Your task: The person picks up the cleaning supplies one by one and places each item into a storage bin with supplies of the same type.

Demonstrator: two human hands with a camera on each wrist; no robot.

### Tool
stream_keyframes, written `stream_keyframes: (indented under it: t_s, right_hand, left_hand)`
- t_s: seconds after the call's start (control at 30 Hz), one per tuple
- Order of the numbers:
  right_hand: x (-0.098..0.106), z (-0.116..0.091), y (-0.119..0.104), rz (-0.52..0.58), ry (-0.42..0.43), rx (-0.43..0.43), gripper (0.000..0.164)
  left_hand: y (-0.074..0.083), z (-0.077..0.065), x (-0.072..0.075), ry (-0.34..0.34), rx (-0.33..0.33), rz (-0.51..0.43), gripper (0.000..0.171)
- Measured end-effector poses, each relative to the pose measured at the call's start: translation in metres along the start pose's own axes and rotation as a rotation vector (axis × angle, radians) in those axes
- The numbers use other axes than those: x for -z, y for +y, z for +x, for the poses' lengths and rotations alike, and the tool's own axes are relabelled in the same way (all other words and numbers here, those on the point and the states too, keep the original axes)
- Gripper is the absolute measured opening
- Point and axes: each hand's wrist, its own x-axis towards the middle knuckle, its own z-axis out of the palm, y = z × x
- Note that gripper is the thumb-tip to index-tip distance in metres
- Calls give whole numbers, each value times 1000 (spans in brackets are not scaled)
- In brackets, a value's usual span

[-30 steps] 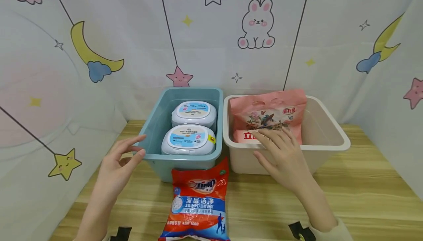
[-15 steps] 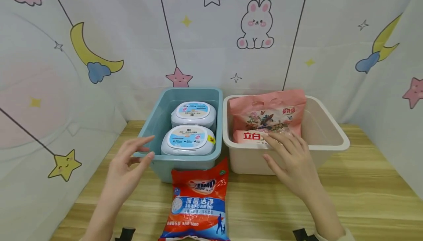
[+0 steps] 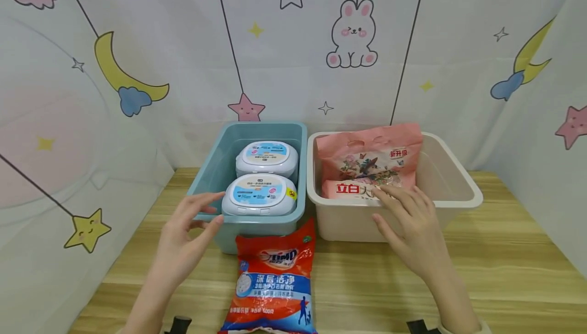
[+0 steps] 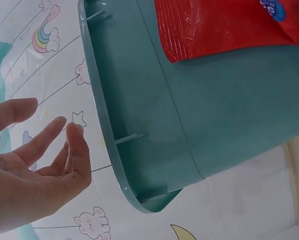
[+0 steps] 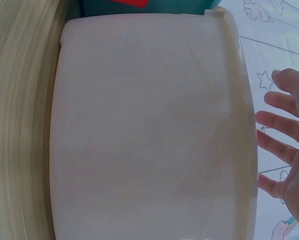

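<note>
My left hand (image 3: pixel 183 240) hovers at the front left of the blue bin (image 3: pixel 229 234), fingers relaxed and holding nothing. In the left wrist view the hand (image 4: pixel 44 165) is apart from the bin's rim. Two white lidded tubs (image 3: pixel 259 194) with blue labels sit one behind the other in that bin. My right hand (image 3: pixel 410 234) hovers over the front rim of the beige bin (image 3: pixel 344 224), its fingers spread and grasping nothing. Inside stands a pink detergent bag (image 3: pixel 369 158), its lower part partly behind my fingers.
A red and blue laundry powder bag (image 3: pixel 272 285) lies on the wooden table (image 3: pixel 367 288), its top end against the blue bin's front. The two bins stand side by side before a white cartoon-print curtain (image 3: pixel 284 54).
My left hand has moved right along the blue bin's front, toward the tubs. My right hand has shifted slightly right and down. The bins and bags have stayed in place.
</note>
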Motion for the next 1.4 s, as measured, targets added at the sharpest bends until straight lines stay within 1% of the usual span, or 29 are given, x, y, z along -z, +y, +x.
stream_keyframes:
  t_s: [0.23, 0.33, 0.5, 0.73, 0.8, 0.93, 1.03, 1.13, 1.3, 1.4]
  right_hand:
    - [3, -3, 2, -32, -34, -29, 52]
    - [4, -5, 4, -45, -31, -39, 52]
    - [5, -7, 9, -36, -12, -54, 51]
    - [7, -9, 18, -11, 44, -67, 47]
    - [8, -11, 22, -14, 56, -79, 48]
    - [11, -14, 29, -33, 75, -106, 49]
    - [13, -16, 33, -47, 87, -121, 49]
    - [15, -17, 36, -53, 95, -130, 49]
    - [15, -18, 39, -52, 104, -132, 48]
    - [17, -18, 41, -50, 107, -135, 49]
  left_hand:
    - [2, -2, -7, -22, -6, 19, 37]
    - [4, -2, -10, -40, -6, 9, 38]
    - [7, -6, -17, -86, -2, -7, 38]
    - [9, -9, -25, -109, -44, -43, 37]
    - [10, -10, -27, -123, -37, -49, 36]
    - [12, -12, -31, -163, 6, -51, 36]
    - [14, -15, -33, -186, 25, -50, 36]
    - [15, -17, -36, -185, 8, -48, 36]
    - [18, -21, -38, -149, -32, -34, 36]
    - [20, -22, -40, -168, -28, -27, 37]
